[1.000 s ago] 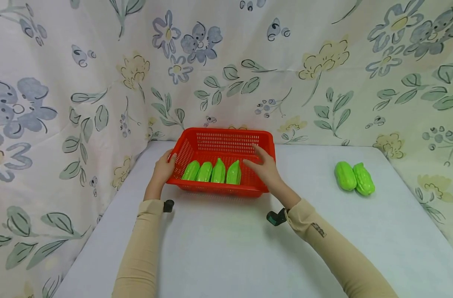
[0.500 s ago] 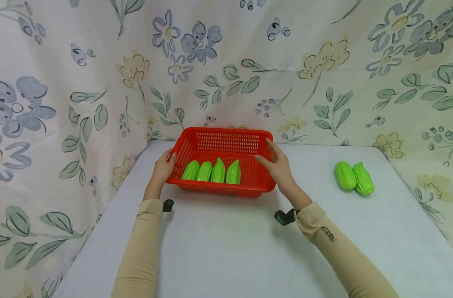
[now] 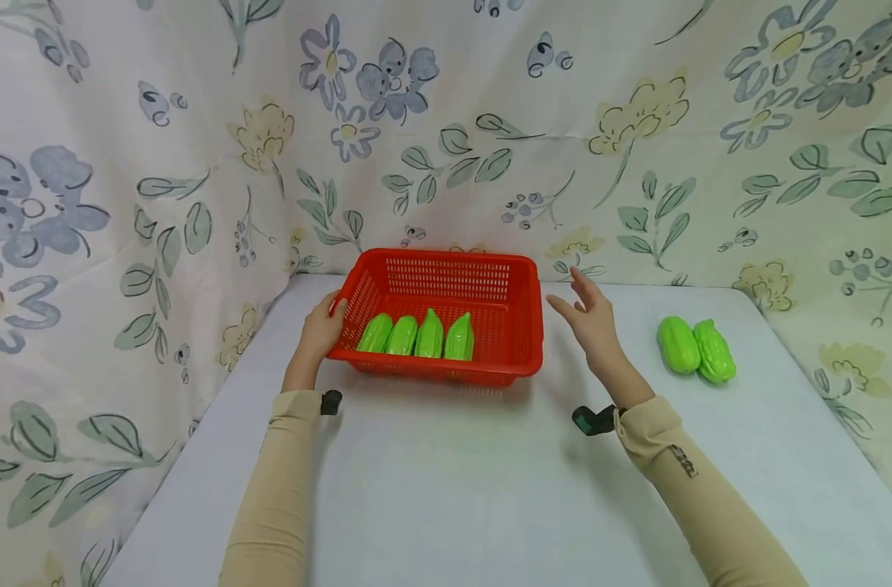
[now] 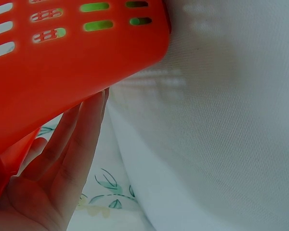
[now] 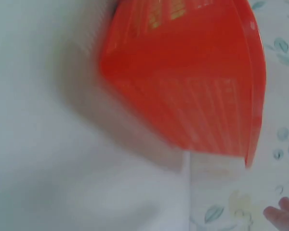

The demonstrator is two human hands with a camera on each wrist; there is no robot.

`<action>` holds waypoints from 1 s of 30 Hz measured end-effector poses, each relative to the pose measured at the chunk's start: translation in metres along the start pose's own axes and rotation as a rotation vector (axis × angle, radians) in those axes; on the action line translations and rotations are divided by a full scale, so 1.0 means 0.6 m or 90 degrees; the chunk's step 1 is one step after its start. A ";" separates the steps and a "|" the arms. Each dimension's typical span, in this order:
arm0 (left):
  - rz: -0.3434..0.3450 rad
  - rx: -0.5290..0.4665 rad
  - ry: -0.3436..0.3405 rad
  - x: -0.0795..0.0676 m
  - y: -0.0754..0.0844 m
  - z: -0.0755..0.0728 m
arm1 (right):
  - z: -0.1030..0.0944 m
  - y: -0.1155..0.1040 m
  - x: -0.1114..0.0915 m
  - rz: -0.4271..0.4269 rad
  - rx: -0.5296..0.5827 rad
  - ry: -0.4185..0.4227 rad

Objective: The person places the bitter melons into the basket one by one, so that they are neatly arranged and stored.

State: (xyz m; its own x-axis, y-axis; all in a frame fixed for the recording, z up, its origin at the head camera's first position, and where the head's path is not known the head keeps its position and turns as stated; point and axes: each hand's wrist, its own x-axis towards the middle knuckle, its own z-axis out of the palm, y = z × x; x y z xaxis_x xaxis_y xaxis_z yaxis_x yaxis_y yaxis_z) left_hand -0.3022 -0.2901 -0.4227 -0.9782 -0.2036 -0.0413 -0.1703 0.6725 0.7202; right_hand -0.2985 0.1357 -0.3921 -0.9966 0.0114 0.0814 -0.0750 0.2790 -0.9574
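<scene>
In the head view, a red slotted plastic basket (image 3: 446, 373) sits at the back of the table. Glossy bright green, ridged, elongated vegetables (image 3: 429, 334), several in a row, lie along its left and front inside. My left hand (image 3: 321, 326) grips the basket's left rim, thumb over it. In the left wrist view, the fingers (image 4: 79, 144) of that hand are against the outer wall. My right hand (image 3: 593, 318) is just off the basket's right side, fingers spread, holding nothing. Two more similar green vegetables, one smoother (image 3: 679, 345) and one bumpy (image 3: 714, 352), lie side by side farther right.
A white-covered table (image 3: 446, 481) lies under everything. Floral curtain (image 3: 446, 130) hangs close behind the basket and along the left side. The right wrist view shows the basket's end wall (image 5: 183, 86) and its shadow.
My right hand has moved right, from over the inside of the basket to beyond its right rim. The left hand, basket and green vegetables have stayed in place.
</scene>
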 end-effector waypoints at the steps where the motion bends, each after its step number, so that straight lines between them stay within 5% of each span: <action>1: 0.000 -0.001 0.001 0.000 0.001 0.000 | -0.007 0.003 0.001 0.000 0.000 0.004; 30: -0.007 -0.013 -0.009 -0.001 0.004 -0.002 | -0.200 0.137 0.003 0.126 -0.087 0.163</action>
State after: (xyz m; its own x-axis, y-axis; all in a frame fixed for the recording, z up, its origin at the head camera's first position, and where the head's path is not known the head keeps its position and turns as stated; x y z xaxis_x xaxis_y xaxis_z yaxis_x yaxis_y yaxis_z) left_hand -0.3021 -0.2889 -0.4200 -0.9778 -0.2011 -0.0588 -0.1789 0.6555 0.7337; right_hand -0.3023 0.2740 -0.4374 -0.9495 0.3132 -0.0188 0.1413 0.3735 -0.9168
